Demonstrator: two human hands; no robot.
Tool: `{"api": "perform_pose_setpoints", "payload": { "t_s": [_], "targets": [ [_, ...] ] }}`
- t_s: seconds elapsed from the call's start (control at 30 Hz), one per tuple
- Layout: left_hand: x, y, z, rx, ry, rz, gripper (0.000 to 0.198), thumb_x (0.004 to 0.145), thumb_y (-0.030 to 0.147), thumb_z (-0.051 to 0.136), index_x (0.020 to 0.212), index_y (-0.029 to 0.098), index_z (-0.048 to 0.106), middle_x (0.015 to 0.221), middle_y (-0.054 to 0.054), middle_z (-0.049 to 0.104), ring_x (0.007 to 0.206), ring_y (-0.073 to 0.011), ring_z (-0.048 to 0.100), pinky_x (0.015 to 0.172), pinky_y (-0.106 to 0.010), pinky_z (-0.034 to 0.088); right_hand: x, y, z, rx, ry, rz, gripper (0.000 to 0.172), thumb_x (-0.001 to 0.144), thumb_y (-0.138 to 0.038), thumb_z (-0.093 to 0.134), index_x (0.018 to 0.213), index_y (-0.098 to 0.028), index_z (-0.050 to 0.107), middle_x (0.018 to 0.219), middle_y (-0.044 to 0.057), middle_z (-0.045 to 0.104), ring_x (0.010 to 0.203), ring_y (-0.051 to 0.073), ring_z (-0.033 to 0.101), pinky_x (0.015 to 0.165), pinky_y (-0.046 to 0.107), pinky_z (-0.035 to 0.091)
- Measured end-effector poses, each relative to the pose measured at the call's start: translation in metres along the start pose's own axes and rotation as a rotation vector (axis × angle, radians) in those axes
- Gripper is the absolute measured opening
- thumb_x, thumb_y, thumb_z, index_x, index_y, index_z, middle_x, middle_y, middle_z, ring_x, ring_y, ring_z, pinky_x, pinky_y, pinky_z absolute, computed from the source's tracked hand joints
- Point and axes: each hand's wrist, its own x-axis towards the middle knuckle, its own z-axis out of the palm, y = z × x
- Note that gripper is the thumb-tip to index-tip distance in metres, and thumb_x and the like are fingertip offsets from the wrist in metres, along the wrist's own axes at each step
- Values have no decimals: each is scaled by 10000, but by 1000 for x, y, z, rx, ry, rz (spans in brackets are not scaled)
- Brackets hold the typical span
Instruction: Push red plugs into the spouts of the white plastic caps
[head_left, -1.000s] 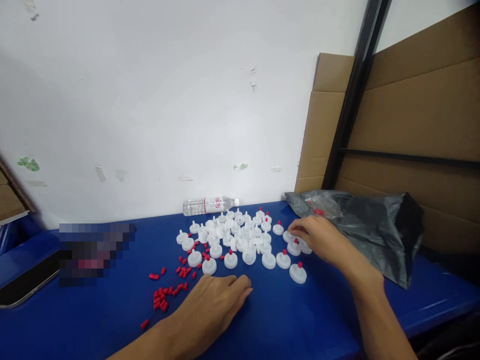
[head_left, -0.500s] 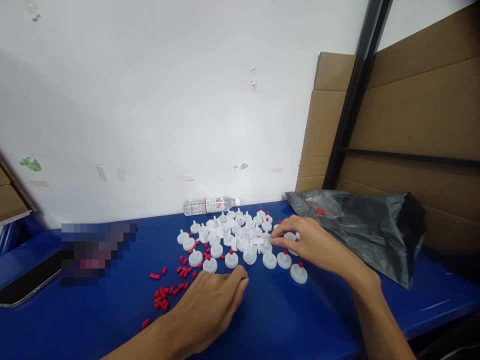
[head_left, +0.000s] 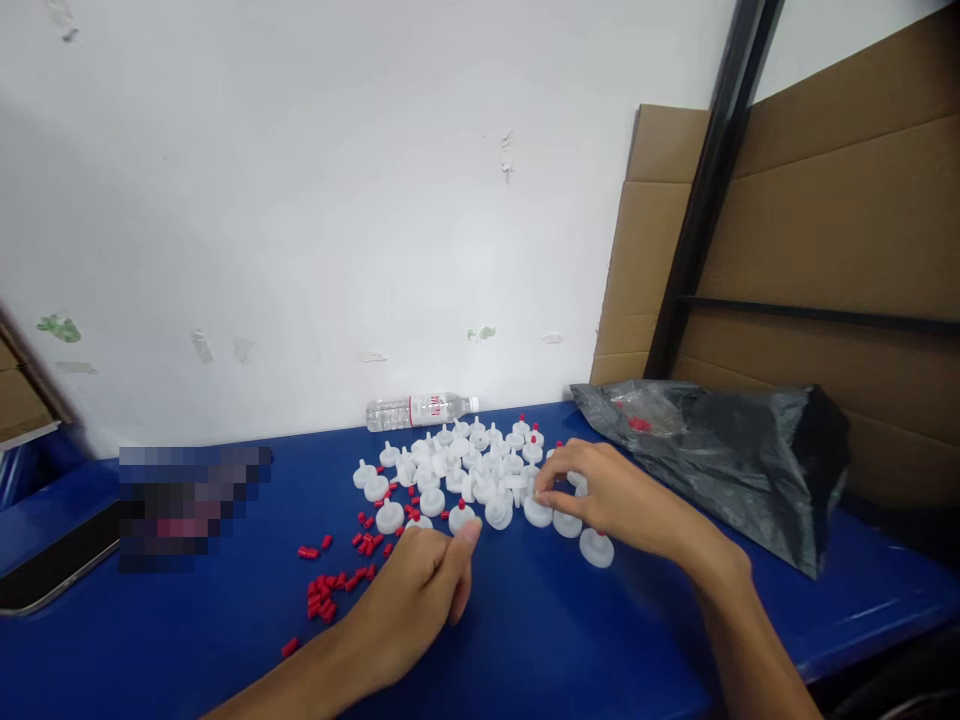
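My right hand (head_left: 581, 490) pinches the spout of a white round spouted cap (head_left: 537, 513) that sits on the table; the fingertips hide the spout's top. My left hand (head_left: 427, 580) is closed in front of the pile, thumb pressed to the curled fingers, and whatever is inside is hidden. Just beyond its thumb stands a spouted cap with a red tip (head_left: 461, 517). Many white spouted caps (head_left: 472, 460) lie heaped together behind both hands. Small red tip covers (head_left: 322, 590) are scattered to the left of my left hand.
A clear plastic bottle (head_left: 420, 411) lies against the wall behind the pile. On the right rests a grey plastic bag (head_left: 750, 460) with a clear bag of red pieces on it. A phone (head_left: 60, 560) and a blurred-out object (head_left: 187, 510) lie on the blue table's left side.
My right hand has lowered slightly and moved left onto the white cap's spout. My left hand has shifted a little left, with its thumb now raised toward the pile.
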Motion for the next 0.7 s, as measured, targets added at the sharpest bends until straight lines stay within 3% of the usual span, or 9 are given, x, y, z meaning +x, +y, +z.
{"api": "perform_pose_setpoints", "payload": {
  "t_s": [0.1, 0.3, 0.47, 0.7],
  "targets": [
    [4, 2, -5, -261, -22, -142, 771, 956, 782, 339, 493, 187, 503, 377, 49, 326, 366, -87, 309, 450, -246, 274, -1, -5, -6, 29, 82, 21, 218, 983, -437, 552, 952, -280, 700, 958, 2, 731, 854, 189, 670, 729, 307, 473],
    [8, 1, -8, -622, -205, -220, 736, 792, 875, 513, 526, 189, 515, 372, 90, 255, 315, -51, 153, 361, -229, 109, -1, -9, -4, 96, 90, 24, 217, 996, -457, 505, 954, -270, 606, 783, -13, 710, 649, 175, 667, 581, 274, 460],
    [7, 2, -5, -625, -185, -275, 713, 756, 857, 601, 554, 178, 517, 426, 103, 238, 367, -44, 171, 400, -225, 75, -1, -12, -2, 107, 113, 12, 203, 1004, -452, 491, 961, -267, 562, 745, -17, 688, 609, 177, 651, 565, 279, 447],
    [9, 0, -6, -498, -142, -241, 667, 837, 830, 499, 629, 197, 502, 491, 97, 275, 405, -68, 214, 438, -242, 137, 0, -12, -1, 122, 121, 0, 169, 1023, -431, 466, 997, -274, 525, 750, -27, 665, 637, 179, 646, 578, 283, 443]
  ]
}}
